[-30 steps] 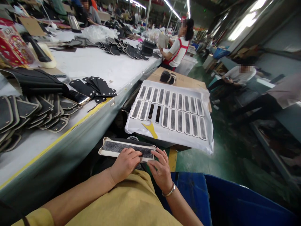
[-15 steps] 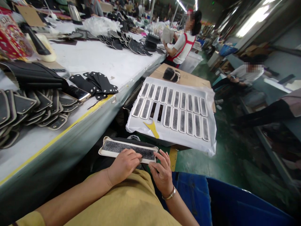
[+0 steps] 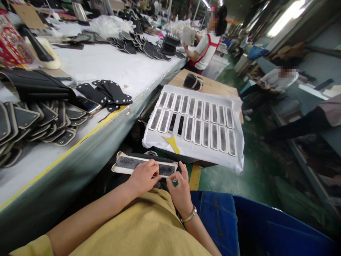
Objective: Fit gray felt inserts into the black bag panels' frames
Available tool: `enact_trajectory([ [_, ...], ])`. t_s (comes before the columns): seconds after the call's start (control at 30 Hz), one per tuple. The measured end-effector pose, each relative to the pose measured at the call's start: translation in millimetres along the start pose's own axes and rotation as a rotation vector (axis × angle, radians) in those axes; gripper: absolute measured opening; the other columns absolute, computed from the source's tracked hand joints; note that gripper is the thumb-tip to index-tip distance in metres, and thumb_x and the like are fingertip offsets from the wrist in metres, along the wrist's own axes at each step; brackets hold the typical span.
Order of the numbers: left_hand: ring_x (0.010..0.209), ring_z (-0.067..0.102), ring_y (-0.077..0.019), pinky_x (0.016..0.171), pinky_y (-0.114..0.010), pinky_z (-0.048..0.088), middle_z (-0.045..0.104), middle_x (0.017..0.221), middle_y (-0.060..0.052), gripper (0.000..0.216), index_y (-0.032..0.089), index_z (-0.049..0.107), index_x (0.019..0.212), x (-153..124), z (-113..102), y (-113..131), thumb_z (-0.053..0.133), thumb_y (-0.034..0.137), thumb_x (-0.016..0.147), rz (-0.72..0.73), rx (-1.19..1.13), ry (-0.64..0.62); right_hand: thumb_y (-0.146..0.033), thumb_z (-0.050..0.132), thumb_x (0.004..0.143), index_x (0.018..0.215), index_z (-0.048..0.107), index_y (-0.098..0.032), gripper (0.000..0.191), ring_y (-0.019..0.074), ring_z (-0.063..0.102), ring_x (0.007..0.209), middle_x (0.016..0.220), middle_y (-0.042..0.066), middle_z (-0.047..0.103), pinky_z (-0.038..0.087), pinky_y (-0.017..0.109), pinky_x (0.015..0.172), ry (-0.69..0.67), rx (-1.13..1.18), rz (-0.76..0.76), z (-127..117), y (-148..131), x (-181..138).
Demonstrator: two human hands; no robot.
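A long cream-edged strip with a dark grey fuzzy face (image 3: 128, 163) lies across my lap, over a black piece. My left hand (image 3: 144, 176) rests on its middle with the fingers curled down onto the fuzzy face. My right hand (image 3: 179, 186) is at the strip's right end, thumb and fingers pinched on the cream edge. Ahead of me a white sheet (image 3: 191, 149) on a cardboard box holds two rows of several more such strips, with two dark empty slots (image 3: 177, 124) in the near row. A yellow scrap (image 3: 172, 143) lies on the sheet's near edge.
A long white worktable (image 3: 106, 67) with a yellow edge line runs along my left, with stacks of black leather pieces (image 3: 39, 121). A blue bin (image 3: 255, 227) stands at my right. One person in a red apron (image 3: 204, 48) works at the table's far end; another (image 3: 277, 80) sits at the right.
My right hand has closed from spread fingers into a pinch on the strip's right end. My left hand has slid a little to the right along the strip.
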State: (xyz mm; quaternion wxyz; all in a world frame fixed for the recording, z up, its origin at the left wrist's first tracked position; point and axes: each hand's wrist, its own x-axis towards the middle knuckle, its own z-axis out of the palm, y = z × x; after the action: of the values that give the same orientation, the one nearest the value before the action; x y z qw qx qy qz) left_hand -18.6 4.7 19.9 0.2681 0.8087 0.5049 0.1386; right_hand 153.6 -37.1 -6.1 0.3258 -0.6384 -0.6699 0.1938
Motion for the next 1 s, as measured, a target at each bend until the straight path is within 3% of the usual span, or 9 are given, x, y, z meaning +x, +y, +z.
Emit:
enact_trajectory([
  [0.2,0.081,0.056,-0.0194,0.071,-0.032,0.043,0.055,0.093,-0.004,0.008,0.018,0.056,0.073,1.9,2.6,13.2,0.057,0.024,0.078,-0.035,0.198,0.014,-0.016,0.053,0.074,0.074,0.051,-0.018,0.004,0.0266,0.025,0.135,0.132,0.018,0.043,0.030,0.046,0.104,-0.028,0.079,0.091,3.6,5.2,4.0],
  [0.3,0.083,0.056,-0.0208,0.073,-0.033,0.043,0.055,0.093,-0.005,0.008,0.018,0.057,0.072,1.5,1.9,18.0,0.056,0.024,0.078,-0.048,0.228,0.005,-0.017,0.056,0.072,0.087,0.051,-0.018,0.016,0.0261,0.030,0.132,0.125,0.018,0.048,0.036,0.044,0.100,0.029,0.066,0.067,3.2,8.0,4.0],
  [0.4,0.084,0.056,-0.0212,0.074,-0.034,0.044,0.055,0.091,-0.005,0.010,0.018,0.057,0.069,-0.1,1.0,17.3,0.057,0.024,0.077,-0.043,0.199,0.005,-0.022,0.057,0.077,0.099,0.054,-0.015,0.024,0.0292,0.031,0.131,0.133,0.019,0.042,0.033,0.050,0.102,0.198,-0.072,-0.026,-2.6,6.7,-8.3],
  [0.5,0.082,0.057,-0.0208,0.076,-0.035,0.045,0.055,0.091,-0.004,0.010,0.018,0.056,0.067,-0.7,2.8,13.6,0.058,0.023,0.075,-0.024,0.143,0.023,-0.017,0.052,0.083,0.111,0.054,-0.015,0.028,0.0258,0.039,0.125,0.128,0.015,0.050,0.031,0.050,0.104,0.312,-0.197,-0.272,-7.3,2.6,-32.3],
  [0.63,0.082,0.057,-0.0205,0.077,-0.035,0.046,0.055,0.090,-0.005,0.011,0.018,0.056,0.066,1.2,6.8,9.8,0.056,0.021,0.076,-0.005,0.098,0.028,-0.004,0.039,0.085,0.121,0.052,-0.013,0.040,0.0202,0.049,0.113,0.118,0.010,0.059,0.038,0.038,0.098,0.137,-0.299,-0.559,2.6,-0.9,-56.9],
  [0.73,0.079,0.058,-0.0167,0.077,-0.031,0.047,0.055,0.093,-0.004,0.006,0.018,0.057,0.071,-2.2,0.4,4.1,0.053,0.014,0.074,0.008,0.058,0.017,-0.006,0.034,0.086,0.127,0.049,-0.010,0.044,0.0243,0.043,0.119,0.128,0.011,0.054,0.035,0.040,0.100,0.087,-0.423,-0.593,17.6,-0.3,-60.0],
  [0.87,0.087,0.056,-0.0155,0.083,-0.029,0.046,0.053,0.104,-0.005,0.025,0.018,0.056,0.095,-20.6,-24.4,-15.1,0.054,0.009,0.071,0.079,-0.041,0.085,-0.011,0.033,0.088,0.128,0.050,-0.009,0.043,0.0260,0.041,0.121,0.131,0.011,0.052,0.031,0.042,0.103,0.095,-0.504,-0.603,28.4,-0.5,-56.7],
  [0.97,0.090,0.055,-0.0195,0.086,-0.033,0.043,0.058,0.091,-0.004,0.006,0.018,0.060,0.081,-35.0,-36.8,-31.3,0.057,0.021,0.077,0.075,-0.004,0.096,-0.011,0.032,0.088,0.128,0.049,-0.008,0.044,0.0264,0.040,0.123,0.133,0.011,0.050,0.032,0.043,0.103,0.078,-0.544,-0.607,29.7,-2.3,-55.4],
  [1.0,0.087,0.055,-0.0196,0.084,-0.033,0.043,0.059,0.086,-0.004,0.009,0.018,0.061,0.077,-37.6,-37.2,-35.3,0.057,0.025,0.079,0.059,0.014,0.088,-0.010,0.031,0.088,0.129,0.049,-0.007,0.045,0.0266,0.039,0.124,0.134,0.012,0.049,0.031,0.043,0.103,0.071,-0.558,-0.612,29.9,-3.0,-55.2],
])
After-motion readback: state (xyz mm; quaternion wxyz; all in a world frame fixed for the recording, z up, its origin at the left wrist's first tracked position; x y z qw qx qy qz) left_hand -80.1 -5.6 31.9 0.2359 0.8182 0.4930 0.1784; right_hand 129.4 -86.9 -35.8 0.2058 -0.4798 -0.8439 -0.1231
